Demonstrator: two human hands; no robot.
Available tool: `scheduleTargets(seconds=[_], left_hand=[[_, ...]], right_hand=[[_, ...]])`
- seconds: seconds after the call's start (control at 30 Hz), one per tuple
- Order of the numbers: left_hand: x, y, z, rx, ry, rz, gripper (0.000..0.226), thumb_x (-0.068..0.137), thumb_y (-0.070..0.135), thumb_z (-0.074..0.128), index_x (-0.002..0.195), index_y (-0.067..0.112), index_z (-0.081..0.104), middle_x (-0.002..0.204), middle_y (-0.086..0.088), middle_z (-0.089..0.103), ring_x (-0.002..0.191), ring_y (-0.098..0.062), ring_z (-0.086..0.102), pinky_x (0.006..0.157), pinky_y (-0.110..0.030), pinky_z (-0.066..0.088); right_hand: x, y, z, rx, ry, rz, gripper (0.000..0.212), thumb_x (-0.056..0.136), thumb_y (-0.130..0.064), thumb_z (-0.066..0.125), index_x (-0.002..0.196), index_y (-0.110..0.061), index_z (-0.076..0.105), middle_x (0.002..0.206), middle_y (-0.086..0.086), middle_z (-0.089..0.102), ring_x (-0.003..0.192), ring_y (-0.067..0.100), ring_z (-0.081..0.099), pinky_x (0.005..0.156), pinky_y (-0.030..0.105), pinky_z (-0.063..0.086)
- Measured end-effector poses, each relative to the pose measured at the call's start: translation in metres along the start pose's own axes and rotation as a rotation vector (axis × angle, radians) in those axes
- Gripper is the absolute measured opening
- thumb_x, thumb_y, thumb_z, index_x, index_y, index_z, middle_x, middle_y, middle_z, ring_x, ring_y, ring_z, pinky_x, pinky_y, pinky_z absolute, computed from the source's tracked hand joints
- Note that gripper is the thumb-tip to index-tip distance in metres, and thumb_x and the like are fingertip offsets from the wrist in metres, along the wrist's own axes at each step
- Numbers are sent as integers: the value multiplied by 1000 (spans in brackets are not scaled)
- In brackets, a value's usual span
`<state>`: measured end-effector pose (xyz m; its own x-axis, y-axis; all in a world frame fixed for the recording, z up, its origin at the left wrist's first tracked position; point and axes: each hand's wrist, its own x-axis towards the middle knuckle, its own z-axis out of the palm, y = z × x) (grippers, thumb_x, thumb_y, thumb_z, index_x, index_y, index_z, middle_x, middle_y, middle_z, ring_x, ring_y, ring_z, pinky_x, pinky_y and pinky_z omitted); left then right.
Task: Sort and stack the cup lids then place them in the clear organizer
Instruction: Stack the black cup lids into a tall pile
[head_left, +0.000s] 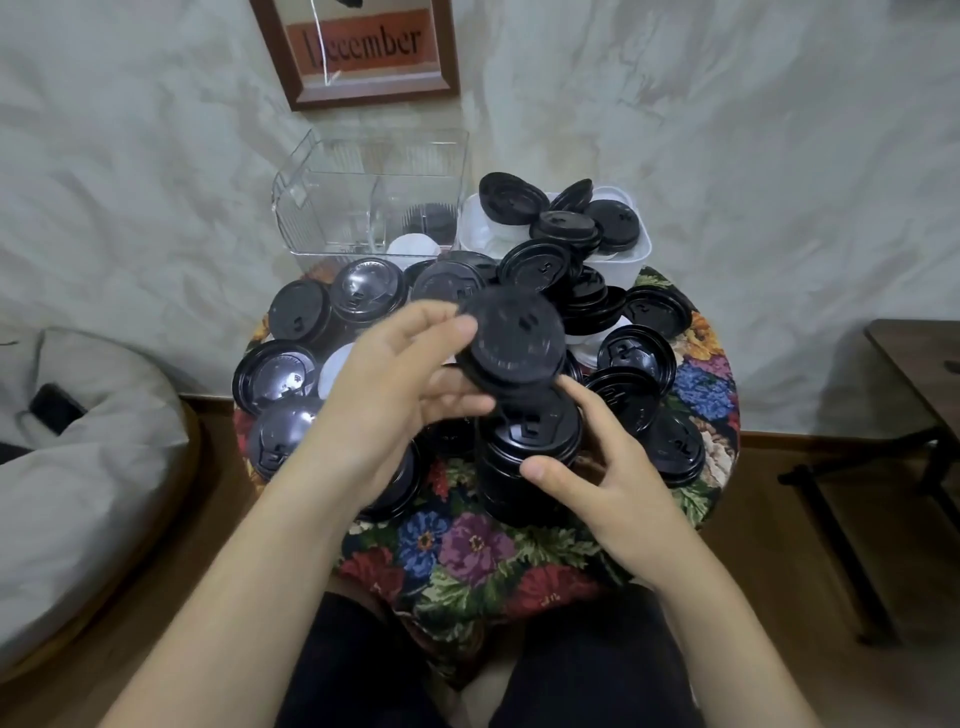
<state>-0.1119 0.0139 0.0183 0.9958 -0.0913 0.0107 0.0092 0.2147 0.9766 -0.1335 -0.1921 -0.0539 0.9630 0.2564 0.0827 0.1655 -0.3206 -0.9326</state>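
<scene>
You sit at six o'clock of a round table under a floral cloth (467, 551). Near its centre, your right hand (597, 467) curls round a stack of black lids (524, 457), thumb on the near side and forefinger on the far side. Just above it, your left hand (400, 374) pinches the nine o'clock edge of a black lid (511, 338), thumb on top and fingers beneath. It may be several lids nested; that cannot be told. It is tilted, its near edge close over the stack's top.

The clear organizer (363, 197) stands at eleven to twelve o'clock, with dark lids showing through its right side. A white tub (628, 249), heaped with lids, stands at one o'clock. Loose black lids (636, 356) crowd the cloth from nine round to four.

The tilt is the likely trouble: lowered at this angle, the lid could seat crooked and leave the stack leaning. Press down hard and the stack may slip from your right hand. Either wrist could also sweep loose lids off the table's edge.
</scene>
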Motion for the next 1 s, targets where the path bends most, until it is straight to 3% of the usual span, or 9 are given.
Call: scheduleTargets(seconds=[0.1,0.27,0.37,0.43,0.63,0.77,0.83,0.9,1.0], left_hand=[[-5,-18,-10,123,42,-71,23,102,13,61,122,18,68,82,-2,71,63,-10,62,58,-23,51],[-4,-29,-11,427,5,-4,26,104,19,59,122,31,72,64,21,59,65,-3,52,61,-18,42],[-6,-27,-10,553,-6,62,25,104,24,59,123,33,71,79,27,69,70,4,59,68,-11,44],[-5,-28,-10,638,-13,94,23,101,32,63,122,37,72,94,18,72,74,2,60,73,-13,47],[5,-30,-7,659,-18,101,19,97,41,66,115,41,73,85,9,66,66,-4,52,72,-26,46],[7,-33,-6,631,-44,112,25,91,40,62,112,45,75,69,16,51,62,-5,45,70,-27,40],[7,-34,-6,631,-33,112,27,88,43,61,110,46,76,68,18,49,62,-4,45,70,-26,39],[7,-36,-7,644,-26,125,26,88,43,62,110,46,76,71,18,50,63,-3,45,70,-24,39],[4,-37,-9,692,-26,162,22,98,32,67,113,45,75,79,14,50,67,-1,47,70,-17,38]], right_hand=[[0,0,0,5,3,-8,70,84,-48,75,144,-54,39,133,-47,52,127,-21,47,95,-3,33],[2,1,0,26,-10,-34,73,86,-45,76,150,-44,42,139,-35,56,132,-12,50,101,4,37],[2,1,0,31,-16,-41,75,86,-45,76,153,-41,41,141,-33,56,133,-10,49,104,6,37],[1,0,0,38,-19,-44,75,86,-44,76,153,-40,42,142,-32,56,134,-9,50,104,7,38],[0,-1,1,60,-27,-50,70,87,-41,75,150,-41,44,141,-29,58,133,-7,52,104,10,40],[-2,3,2,75,-21,-25,75,84,-51,79,149,-42,43,140,-26,60,132,-4,54,113,28,44],[-2,5,1,79,-7,-19,87,81,-54,81,154,-48,34,146,-24,55,137,-4,49,115,30,41],[-2,3,-1,78,-14,-13,96,81,-53,81,157,-55,22,154,-24,47,142,-7,43,116,26,37],[-1,-1,-4,31,-57,-29,92,83,-50,77,158,-52,25,148,-44,41,138,-17,38,107,6,35]])
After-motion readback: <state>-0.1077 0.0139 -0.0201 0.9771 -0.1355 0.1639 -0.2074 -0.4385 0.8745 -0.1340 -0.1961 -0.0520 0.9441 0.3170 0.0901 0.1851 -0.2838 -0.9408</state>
